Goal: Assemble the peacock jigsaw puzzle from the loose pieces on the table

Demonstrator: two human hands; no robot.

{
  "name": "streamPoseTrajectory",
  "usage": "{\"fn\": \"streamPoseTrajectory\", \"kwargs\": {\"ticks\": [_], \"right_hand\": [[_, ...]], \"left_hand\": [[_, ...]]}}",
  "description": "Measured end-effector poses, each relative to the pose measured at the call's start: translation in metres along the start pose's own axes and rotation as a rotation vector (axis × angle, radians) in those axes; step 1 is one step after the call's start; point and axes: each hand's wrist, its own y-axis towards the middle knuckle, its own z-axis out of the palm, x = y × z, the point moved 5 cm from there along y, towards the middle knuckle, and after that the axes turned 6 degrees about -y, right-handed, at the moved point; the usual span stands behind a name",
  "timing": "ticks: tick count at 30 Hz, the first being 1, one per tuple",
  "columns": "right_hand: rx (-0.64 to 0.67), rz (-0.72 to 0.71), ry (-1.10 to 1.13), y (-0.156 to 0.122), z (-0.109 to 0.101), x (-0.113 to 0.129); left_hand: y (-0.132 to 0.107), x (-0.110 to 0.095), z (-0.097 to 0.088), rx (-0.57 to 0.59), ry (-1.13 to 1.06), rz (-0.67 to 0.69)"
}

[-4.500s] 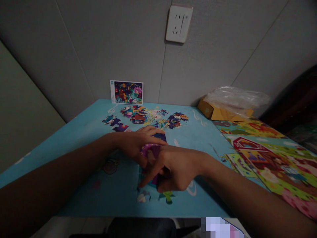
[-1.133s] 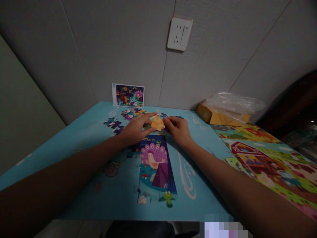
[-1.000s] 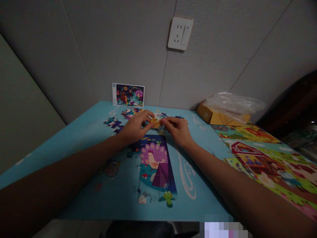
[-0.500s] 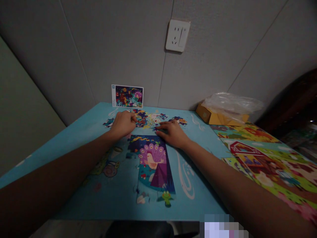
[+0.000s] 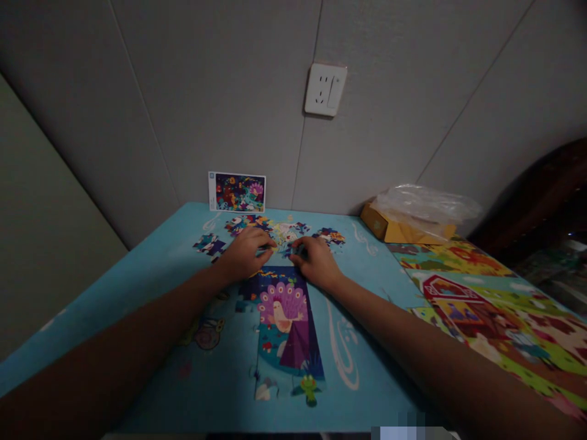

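Observation:
Beyond the partly joined jigsaw puzzle (image 5: 284, 327), which shows a purple peacock, a tent and a frog, both hands are over loose puzzle pieces (image 5: 287, 231). My left hand (image 5: 247, 252) has its fingertips drawn together at the near side of the pile; whatever they hold is too small to make out. Close by on the right, my right hand (image 5: 316, 260) pinches a small dark-blue puzzle piece (image 5: 300, 249). More pieces (image 5: 210, 244) lie left of my left hand, and others (image 5: 331, 235) just past my right hand.
A picture card (image 5: 239, 192) leans on the wall behind the blue table (image 5: 151, 275). At right, a yellow box (image 5: 398, 229) lies under clear plastic wrap (image 5: 424, 201). A farm-scene puzzle (image 5: 495, 324) covers the table's right side. A socket (image 5: 325, 90) is on the wall.
My left hand has moved right, away from the left pieces and closer to my right hand. The right hand's spread fingers have drawn into a pinch. The view has tilted up slightly.

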Motion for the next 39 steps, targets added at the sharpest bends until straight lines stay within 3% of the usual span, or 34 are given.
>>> {"fn": "streamPoseTrajectory", "kwargs": {"ticks": [4, 11, 15, 19, 23, 25, 29, 39], "right_hand": [[0.022, 0.092, 0.079, 0.008, 0.002, -0.002], [-0.05, -0.036, 0.252, 0.009, -0.003, 0.004], [-0.121, -0.084, 0.33, 0.001, -0.01, 0.013], [-0.212, -0.121, 0.264, -0.006, -0.023, 0.017], [-0.317, 0.055, 0.036, -0.009, -0.046, -0.009], [-0.259, 0.171, -0.095, -0.008, -0.053, -0.026], [-0.116, 0.329, -0.296, -0.005, -0.059, -0.048], [0.017, 0.401, -0.36, -0.012, -0.045, -0.044]], "left_hand": [[-0.004, 0.001, 0.0, -0.004, -0.032, -0.015], [-0.007, 0.002, 0.005, 0.043, -0.137, -0.069], [-0.008, -0.003, 0.007, 0.012, -0.177, -0.044], [-0.007, -0.006, -0.001, -0.125, -0.148, -0.074], [-0.012, 0.008, -0.025, -0.415, -0.05, -0.302], [-0.016, 0.02, -0.034, -0.477, -0.011, -0.418], [-0.02, 0.04, -0.04, -0.464, 0.047, -0.542], [-0.022, 0.054, -0.044, -0.422, 0.066, -0.595]]}}
